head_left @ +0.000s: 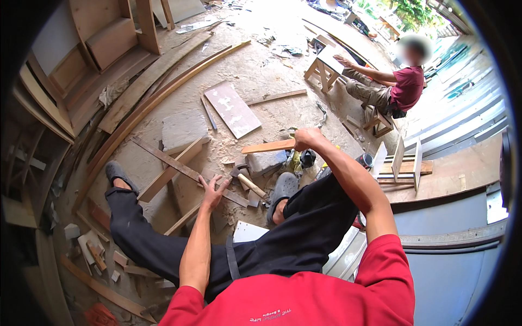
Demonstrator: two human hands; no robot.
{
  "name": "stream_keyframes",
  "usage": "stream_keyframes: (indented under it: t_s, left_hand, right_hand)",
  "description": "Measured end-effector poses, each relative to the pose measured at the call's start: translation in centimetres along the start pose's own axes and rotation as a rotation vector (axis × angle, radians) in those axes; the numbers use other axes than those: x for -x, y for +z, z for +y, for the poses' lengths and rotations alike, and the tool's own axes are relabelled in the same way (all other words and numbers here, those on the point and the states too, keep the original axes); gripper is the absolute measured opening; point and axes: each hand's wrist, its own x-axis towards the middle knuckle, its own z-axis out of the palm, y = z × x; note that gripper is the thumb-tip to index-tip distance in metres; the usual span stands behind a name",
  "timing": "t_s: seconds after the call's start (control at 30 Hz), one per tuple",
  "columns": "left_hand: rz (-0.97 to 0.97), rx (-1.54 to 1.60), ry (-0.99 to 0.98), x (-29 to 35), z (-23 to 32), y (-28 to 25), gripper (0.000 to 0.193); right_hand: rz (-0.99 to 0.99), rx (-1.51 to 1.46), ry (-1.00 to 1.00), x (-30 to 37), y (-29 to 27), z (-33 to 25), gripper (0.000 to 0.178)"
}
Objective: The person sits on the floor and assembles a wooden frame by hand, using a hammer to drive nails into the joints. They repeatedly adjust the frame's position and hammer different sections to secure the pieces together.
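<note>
My right hand (308, 139), arm stretched forward, is closed round one end of a short orange-brown wooden slat (267, 146). The slat points left, above the floor. My left hand (213, 191) has its fingers spread, at a long thin wooden strip (174, 165); whether it presses on the strip I cannot tell. Under that strip runs a wooden board (171, 175) on edge, crossing it at an angle. Right of my left hand lies a hammer (251, 185) with a pale wooden handle and dark head. A grey block (265, 162) is below the slat.
A flat board with white patches (232, 108) and a grey block (185, 130) lie ahead. Long planks (163, 89) curve along the left beside wooden furniture (111, 43). Offcuts (93, 252) litter the lower left. Another person (408, 87) sits at a small wooden bench (328, 61) at right.
</note>
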Motion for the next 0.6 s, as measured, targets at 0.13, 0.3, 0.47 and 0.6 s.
stream_keyframes:
  t_s: [0.13,0.3,0.47,0.6]
  left_hand:
    - [0.154,0.070,0.087,0.5,-1.2,-1.4,0.054]
    - [0.380,0.438,0.110,0.7,-2.8,-5.3,0.038]
    - [0.633,0.273,0.043,3.2,-1.6,-7.1,0.031]
    - [0.781,0.581,-0.154,4.9,0.6,-6.9,0.023]
  right_hand:
    - [0.136,0.001,0.002,2.0,-1.8,-1.5,0.030]
    - [0.209,-0.110,-0.001,-0.6,-2.7,-3.0,0.032]
    - [0.181,-0.152,-0.007,-3.5,-4.2,-4.7,0.036]
    - [0.244,-0.231,-0.042,-2.9,-4.9,-7.1,0.036]
